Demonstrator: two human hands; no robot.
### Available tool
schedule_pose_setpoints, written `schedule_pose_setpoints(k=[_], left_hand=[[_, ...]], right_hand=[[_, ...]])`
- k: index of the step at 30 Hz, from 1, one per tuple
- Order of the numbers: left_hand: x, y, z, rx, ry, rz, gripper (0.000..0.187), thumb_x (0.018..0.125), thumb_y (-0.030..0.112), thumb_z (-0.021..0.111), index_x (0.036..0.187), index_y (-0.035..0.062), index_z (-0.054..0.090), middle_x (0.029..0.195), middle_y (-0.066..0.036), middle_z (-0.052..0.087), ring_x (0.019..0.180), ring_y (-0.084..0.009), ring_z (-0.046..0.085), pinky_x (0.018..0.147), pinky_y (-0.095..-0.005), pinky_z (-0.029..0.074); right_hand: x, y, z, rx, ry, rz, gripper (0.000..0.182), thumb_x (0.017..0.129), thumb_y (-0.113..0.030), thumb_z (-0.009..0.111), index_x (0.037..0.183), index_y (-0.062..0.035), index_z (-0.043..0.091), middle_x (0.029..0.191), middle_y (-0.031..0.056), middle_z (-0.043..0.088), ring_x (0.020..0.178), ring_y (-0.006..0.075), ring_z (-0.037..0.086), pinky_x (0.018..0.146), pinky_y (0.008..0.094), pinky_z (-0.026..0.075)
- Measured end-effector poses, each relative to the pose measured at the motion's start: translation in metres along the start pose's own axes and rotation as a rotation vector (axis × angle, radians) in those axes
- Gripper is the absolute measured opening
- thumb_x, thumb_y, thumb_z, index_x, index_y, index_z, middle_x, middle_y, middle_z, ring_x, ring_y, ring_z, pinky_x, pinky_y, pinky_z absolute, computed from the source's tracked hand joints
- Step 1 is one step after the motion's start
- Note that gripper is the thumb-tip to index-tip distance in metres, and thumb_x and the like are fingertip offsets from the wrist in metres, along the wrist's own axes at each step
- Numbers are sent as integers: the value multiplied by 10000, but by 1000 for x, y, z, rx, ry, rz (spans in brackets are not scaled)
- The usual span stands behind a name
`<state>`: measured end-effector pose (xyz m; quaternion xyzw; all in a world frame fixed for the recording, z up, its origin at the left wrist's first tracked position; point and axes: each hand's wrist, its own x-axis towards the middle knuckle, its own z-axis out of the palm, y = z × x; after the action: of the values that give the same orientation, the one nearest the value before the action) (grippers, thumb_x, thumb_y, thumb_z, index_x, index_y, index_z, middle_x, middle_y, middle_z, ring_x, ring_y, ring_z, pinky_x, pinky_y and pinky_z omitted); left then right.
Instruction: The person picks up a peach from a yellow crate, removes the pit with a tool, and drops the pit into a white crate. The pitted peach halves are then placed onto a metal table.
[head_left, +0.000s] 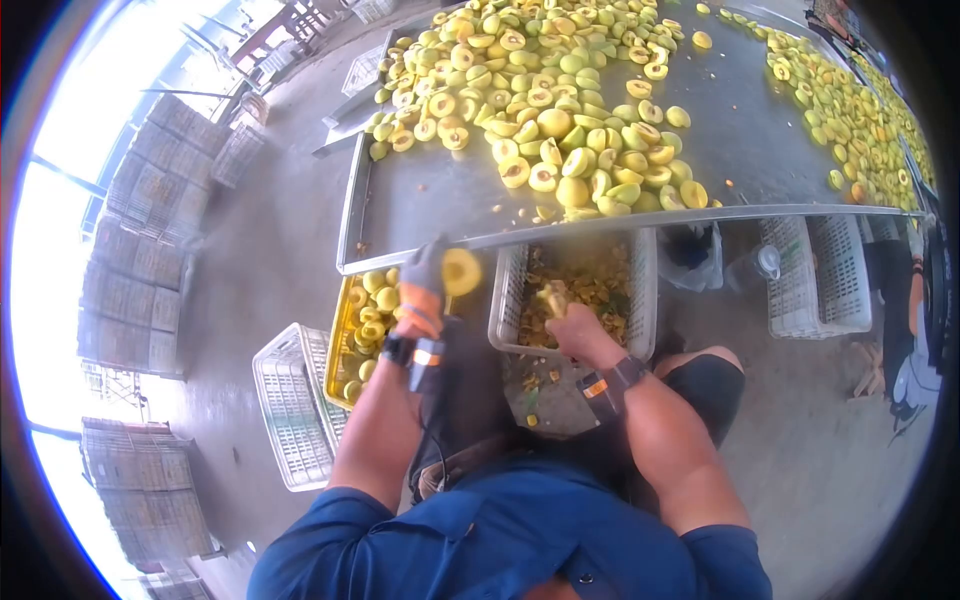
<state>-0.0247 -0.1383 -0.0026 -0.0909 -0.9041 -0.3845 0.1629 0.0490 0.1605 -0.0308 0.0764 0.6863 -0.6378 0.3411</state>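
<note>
My left hand (422,290), in a grey and orange glove, is closed on a halved yellow peach (461,272) with its cut face showing, just off the table's front edge. Beneath that hand, a yellow crate (333,365) holds more peach halves. My bare right hand (580,327) is closed around a small yellowish thing (552,298), too blurred to name. It is above a white crate (496,315) of peach scraps and pits (600,275). Heaped peach halves (575,130) lie on the metal table (430,205) in front of me.
Empty white crates (290,400) stand at my left. Another white crate (820,290) and a plastic bag (695,265) are under the table to the right. Stacked crates (150,210) line the far left. At the right edge, another person's arm (915,290) shows.
</note>
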Motion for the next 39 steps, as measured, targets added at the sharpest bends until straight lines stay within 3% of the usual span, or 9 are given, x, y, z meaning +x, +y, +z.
schedule_pose_setpoints(k=[7,10,13,19,23,25,28,34,39], left_hand=[[-53,-113,-97,-511,357,-709,290,1033,203,691,1190,-32,758,1057,-80,787,918,-183,715,815,-310,572],[-55,-125,-132,-258,343,-876,339,979,293,761,1133,-8,784,1000,-61,781,825,-153,681,753,-311,556],[-38,-130,-135,997,346,-319,321,953,289,774,1132,23,791,1012,-72,782,818,-178,693,762,-325,565],[113,-20,-14,-153,66,-357,286,938,167,776,1202,58,776,1074,-90,804,887,-151,727,809,-307,576],[179,-38,97,151,-259,-36,401,939,171,775,1297,-1,719,1144,-134,780,846,-168,743,736,-295,591],[197,-22,126,337,-355,-199,408,912,175,796,1272,-6,730,1103,-129,790,839,-166,743,727,-301,592],[196,-12,130,-2,-401,-407,400,869,160,818,1225,-9,747,1035,-115,800,823,-164,738,726,-308,594],[156,24,96,-127,-327,-336,380,860,270,814,1148,26,768,990,-144,802,735,-197,758,734,-359,604],[85,131,56,-233,-378,-429,343,854,154,816,1169,28,767,980,-109,803,733,-159,744,671,-325,587]], right_hand=[[9,3,4,-283,103,-116,209,959,-173,614,876,3,690,750,236,652,738,377,711,642,484,548],[39,47,-2,-351,172,-402,220,961,-181,626,851,4,669,697,216,630,616,352,663,555,459,515],[20,12,-2,103,148,-135,282,978,-201,640,802,20,633,621,155,597,473,279,587,460,424,466],[17,-15,11,327,56,26,272,999,-212,658,842,-5,578,602,58,553,422,176,521,404,357,423],[11,-32,13,417,-2,-5,227,1008,-204,650,865,-66,539,648,20,535,456,148,530,411,343,420],[6,-43,9,414,15,-10,217,1000,-210,658,889,-55,554,675,17,548,486,138,543,432,348,427],[9,-41,5,261,132,-150,192,1006,-187,643,941,-14,592,667,82,615,522,179,589,504,365,478],[-2,-66,-7,-53,381,-389,256,959,-163,644,1084,58,612,980,345,702,984,551,670,852,535,540],[-10,-69,-14,-238,465,-468,278,964,-150,629,1118,76,584,961,368,694,976,559,672,858,575,530]])
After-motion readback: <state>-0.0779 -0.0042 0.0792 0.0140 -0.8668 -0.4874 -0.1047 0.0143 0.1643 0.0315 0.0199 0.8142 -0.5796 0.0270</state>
